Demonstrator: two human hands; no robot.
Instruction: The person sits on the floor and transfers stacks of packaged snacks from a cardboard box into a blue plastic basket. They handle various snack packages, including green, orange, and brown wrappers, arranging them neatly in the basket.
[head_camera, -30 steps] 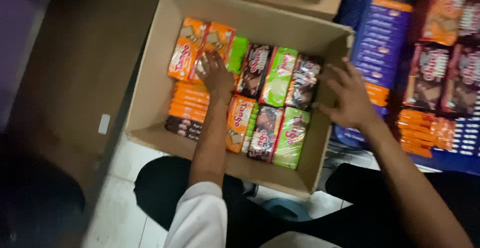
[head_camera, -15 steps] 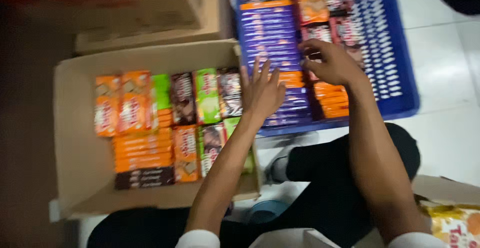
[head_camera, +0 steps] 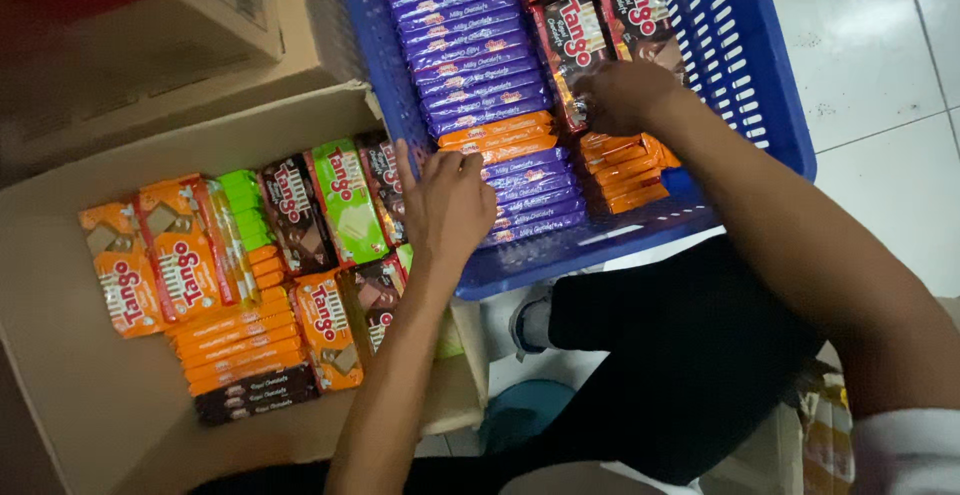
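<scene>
A: Quick one. Right hand (head_camera: 625, 95) is in the blue crate (head_camera: 770, 105), fingers curled on the dark brown wafer packs (head_camera: 575, 50) at the far middle of the crate. Looks like it's gripping the near end of one pack, but whether it's lifted I can't tell.

B: Left hand?

A: Left hand (head_camera: 450, 200) is open, fingers spread, flat on the purple bar stack (head_camera: 480, 65) by the crate's left wall, holding nothing.

B: Progress?

A: Judging by the layout, roughly halfway. The cardboard box (head_camera: 60, 375) on the left already has packs in rows: orange wafer packs (head_camera: 150, 265) at the left, green packs (head_camera: 345, 200) and brown ones in the middle, flat orange bars (head_camera: 235, 340) stacked nearer, one dark bar at the near end. The box's near left corner and far strip are bare cardboard.

B: And the crate?

A: Plenty in it: purple bars in two stacks, orange bars (head_camera: 620, 160) near the right hand, more wafer packs at the far edge. So a lot seems left to shift.

B: Surroundings?

A: Another closed carton (head_camera: 130, 35) far left, white tile floor (head_camera: 880, 55) to the right, the person's dark trousers near.
</scene>
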